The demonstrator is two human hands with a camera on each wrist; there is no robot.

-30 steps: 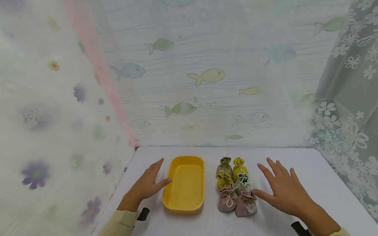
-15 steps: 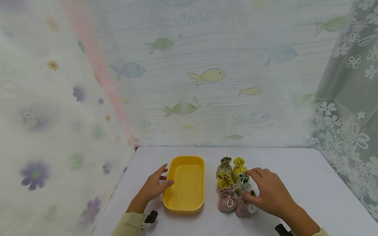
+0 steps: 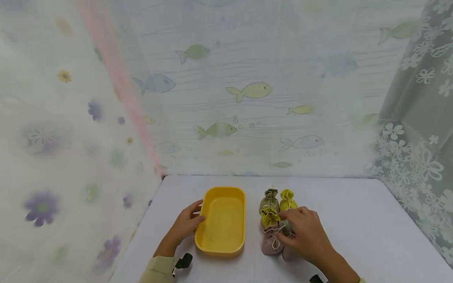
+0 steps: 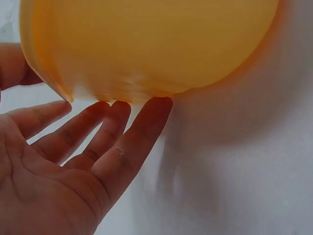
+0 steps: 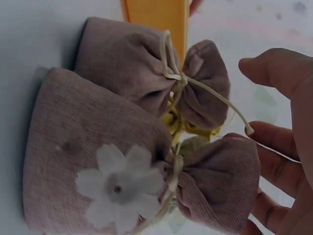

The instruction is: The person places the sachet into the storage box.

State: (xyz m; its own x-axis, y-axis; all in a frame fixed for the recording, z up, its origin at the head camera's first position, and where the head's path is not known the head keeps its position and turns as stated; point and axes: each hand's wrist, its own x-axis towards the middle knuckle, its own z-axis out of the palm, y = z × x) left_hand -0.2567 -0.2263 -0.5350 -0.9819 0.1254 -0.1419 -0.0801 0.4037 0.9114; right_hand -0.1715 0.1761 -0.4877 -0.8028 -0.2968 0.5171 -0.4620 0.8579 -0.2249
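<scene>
My left hand (image 3: 185,225) holds the yellow plastic tray (image 3: 242,220) by its left side, thumb at the rim. Its fingertips (image 4: 157,108) meet the outer wall from below. Over the drawstring pouches, my right hand (image 3: 307,237) hovers with thumb and fingers apart, nothing between them. Nearest to it are a mauve pouch with a white flower (image 5: 58,142) and another mauve pouch (image 5: 117,61) with a cream cord; its fingers lie just behind the flowered one's gathered top. A grey-green pouch (image 3: 288,228) is partly covered by the hand.
Behind them stand an olive pouch (image 3: 269,203), a bright yellow pouch (image 3: 287,201) and a mustard pouch (image 3: 269,217). All sit on a white tabletop (image 3: 368,228). A fish-print curtain (image 3: 247,118) hangs along the back edge, with flowered sheets at both sides.
My right hand has moved left from beside the pouches to above them, its spread fingers drawing in. My left hand has shifted onto the tray's left side. The pouches stay put.
</scene>
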